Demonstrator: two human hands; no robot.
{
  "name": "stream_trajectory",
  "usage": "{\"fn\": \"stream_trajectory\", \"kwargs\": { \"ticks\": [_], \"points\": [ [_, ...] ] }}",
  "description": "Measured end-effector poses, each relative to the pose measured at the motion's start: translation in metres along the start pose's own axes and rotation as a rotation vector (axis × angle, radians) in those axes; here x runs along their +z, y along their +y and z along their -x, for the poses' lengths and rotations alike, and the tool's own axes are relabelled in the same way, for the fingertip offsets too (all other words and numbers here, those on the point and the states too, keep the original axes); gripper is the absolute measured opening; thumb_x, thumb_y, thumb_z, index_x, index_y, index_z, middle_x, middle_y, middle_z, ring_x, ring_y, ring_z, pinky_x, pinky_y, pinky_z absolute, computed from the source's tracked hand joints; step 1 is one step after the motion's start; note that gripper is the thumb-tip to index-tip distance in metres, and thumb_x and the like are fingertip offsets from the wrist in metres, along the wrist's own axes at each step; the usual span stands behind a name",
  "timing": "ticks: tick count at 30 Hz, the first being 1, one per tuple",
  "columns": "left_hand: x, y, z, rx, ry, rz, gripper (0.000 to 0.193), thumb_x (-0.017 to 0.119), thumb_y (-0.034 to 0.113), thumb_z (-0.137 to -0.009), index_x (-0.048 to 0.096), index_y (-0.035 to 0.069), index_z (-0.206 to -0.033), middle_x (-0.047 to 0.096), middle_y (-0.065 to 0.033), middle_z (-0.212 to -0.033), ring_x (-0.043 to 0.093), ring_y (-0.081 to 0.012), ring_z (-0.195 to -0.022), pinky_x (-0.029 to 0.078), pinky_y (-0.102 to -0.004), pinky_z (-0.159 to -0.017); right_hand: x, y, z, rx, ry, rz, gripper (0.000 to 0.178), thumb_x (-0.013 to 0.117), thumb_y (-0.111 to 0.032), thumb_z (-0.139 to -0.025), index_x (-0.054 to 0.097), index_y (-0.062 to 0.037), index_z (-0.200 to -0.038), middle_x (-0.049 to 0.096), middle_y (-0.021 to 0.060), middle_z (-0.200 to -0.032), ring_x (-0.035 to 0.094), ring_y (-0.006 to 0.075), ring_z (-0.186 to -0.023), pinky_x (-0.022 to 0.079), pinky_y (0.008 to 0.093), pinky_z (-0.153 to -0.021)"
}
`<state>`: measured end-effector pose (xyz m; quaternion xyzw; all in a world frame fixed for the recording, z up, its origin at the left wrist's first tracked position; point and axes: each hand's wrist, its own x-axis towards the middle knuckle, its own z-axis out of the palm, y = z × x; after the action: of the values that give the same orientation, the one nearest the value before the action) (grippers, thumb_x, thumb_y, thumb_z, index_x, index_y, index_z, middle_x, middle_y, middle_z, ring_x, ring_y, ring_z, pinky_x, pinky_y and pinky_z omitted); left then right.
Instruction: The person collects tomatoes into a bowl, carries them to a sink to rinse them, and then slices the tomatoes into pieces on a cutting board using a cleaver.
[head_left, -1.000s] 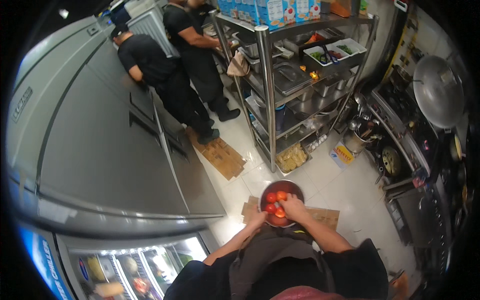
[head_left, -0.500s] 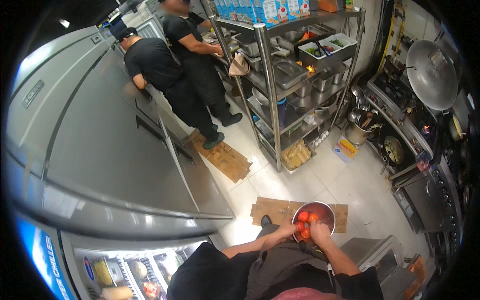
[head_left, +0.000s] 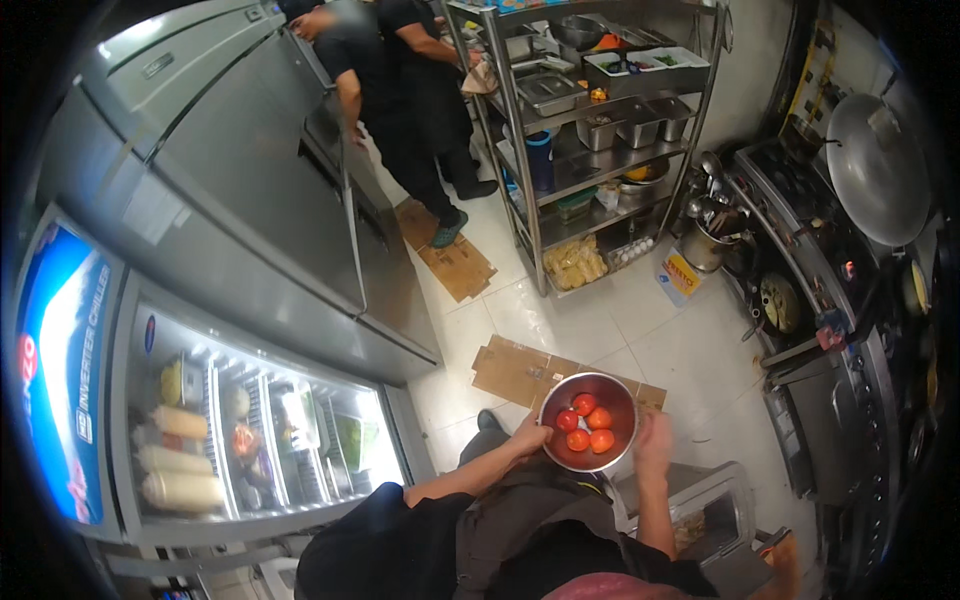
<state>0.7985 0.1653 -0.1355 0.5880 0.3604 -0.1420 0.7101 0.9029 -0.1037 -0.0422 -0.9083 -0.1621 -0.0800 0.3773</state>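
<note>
A round steel bowl [head_left: 622,402] is held in front of my waist, with several red tomatoes [head_left: 583,420] lying in its bottom. My left hand [head_left: 530,436] grips the bowl's left rim, fingers closed around the edge. Just off the right rim is my right hand [head_left: 654,442], smeared by motion, so its fingers cannot be made out; whether it touches the bowl is unclear. No tomato shows in it.
A lit glass-door chiller [head_left: 270,430] with bottles and produce stands at left, beside tall steel refrigerators [head_left: 240,170]. Ahead are a metal shelf rack [head_left: 570,180] and two people [head_left: 400,110]. Stoves [head_left: 790,220] line the right. Flattened cardboard [head_left: 515,370] covers some floor.
My hands have left the tomatoes inside the bowl; the left now holds the rim, the right has withdrawn to its side. The view turned left, showing more of the chiller.
</note>
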Motion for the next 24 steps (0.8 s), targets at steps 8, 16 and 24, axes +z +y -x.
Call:
{"fn": "stream_trajectory", "kwargs": {
  "ticks": [8, 16, 24],
  "points": [
    [-0.021, -0.012, 0.065, 0.09, 0.252, 0.031, 0.067, 0.065, 0.005, -0.078, 0.05, -0.005, -0.143, 0.067, -0.0204, -0.116, 0.07, -0.0253, -0.094, 0.059, -0.037, -0.077, -0.056, 0.186, 0.08, 0.289, -0.202, 0.416, 0.04, 0.071, -0.026, -0.099, 0.069, -0.0025, -0.132, 0.067, 0.0271, -0.133, 0.063, 0.0445, -0.126, 0.052, 0.0491, -0.107],
    [-0.059, -0.003, 0.2, 0.154, 0.161, 0.301, 0.072, 0.065, 0.004, -0.077, 0.05, -0.001, -0.147, 0.063, -0.0179, -0.115, 0.065, -0.029, -0.1, 0.058, -0.0445, -0.087, 0.081, -0.051, 0.091, 0.689, -0.91, -0.867, 0.049, 0.07, -0.011, -0.089, 0.061, -0.0004, -0.136, 0.07, 0.0131, -0.111, 0.071, 0.0246, -0.098, 0.06, 0.0422, -0.076],
    [-0.096, -0.072, 0.294, 0.685, 0.632, -1.072, 0.071, 0.083, 0.017, -0.077, 0.063, 0.022, -0.144, 0.045, -0.0202, -0.158, 0.041, -0.0447, -0.146, 0.044, -0.0621, -0.112, 0.107, -0.183, 0.176, 0.523, -1.13, -0.836, 0.065, 0.059, 0.001, -0.077, 0.054, 0.0027, -0.142, 0.067, 0.0146, -0.111, 0.068, 0.0246, -0.088, 0.059, 0.0395, -0.07]
  ]
}}
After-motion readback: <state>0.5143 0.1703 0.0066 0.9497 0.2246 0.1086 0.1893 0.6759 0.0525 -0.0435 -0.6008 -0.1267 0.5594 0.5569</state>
